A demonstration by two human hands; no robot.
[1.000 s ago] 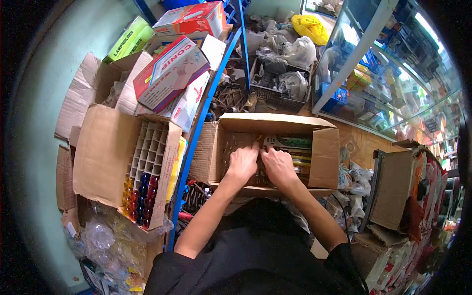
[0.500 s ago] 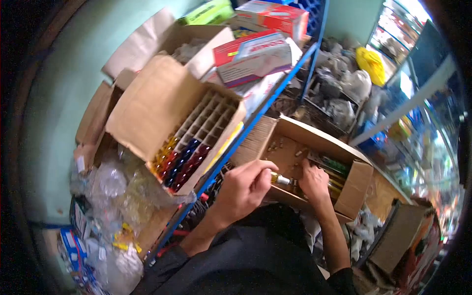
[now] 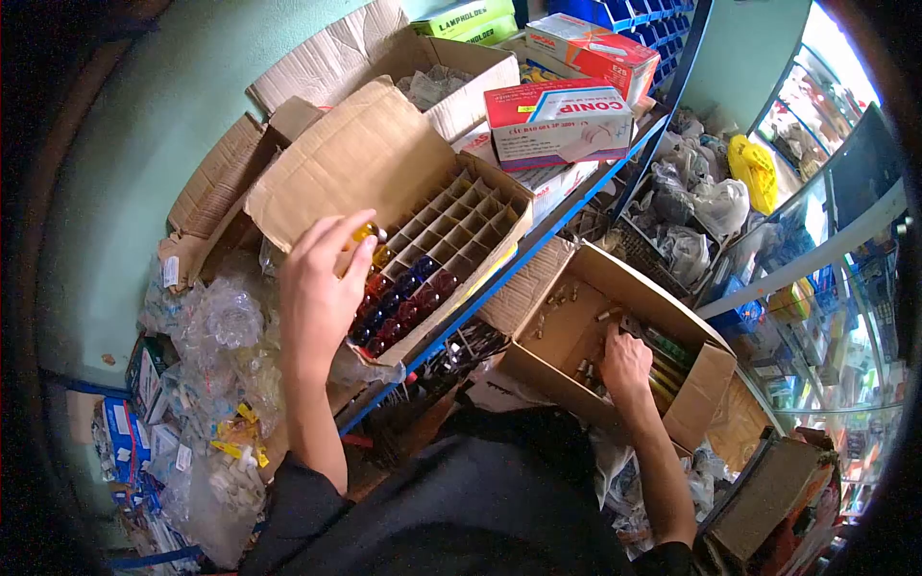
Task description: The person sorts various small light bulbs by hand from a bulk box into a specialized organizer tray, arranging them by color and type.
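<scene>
My left hand pinches a yellow light bulb between thumb and fingertips, its metal base to the right. It hovers over the yellow end of a divided cardboard carton, where rows of yellow, red, blue and dark red bulbs fill the near cells. Several cells of the grid hold nothing. Inside a lower cardboard box is my right hand, fingers curled and index finger reaching towards small metal-ended pieces. Whether it grips one is hidden. Beside it lie long green and yellow packs.
The carton rests on a blue-edged shelf. Behind it stand a red-and-white CONIP box and a green lampholder box. Clear plastic bags pile up at left. A glass display case borders the right.
My left hand has moved up and left, from the lower box to over the carton, with the yellow bulb in it. My right hand stays in the lower box. The view has shifted.
</scene>
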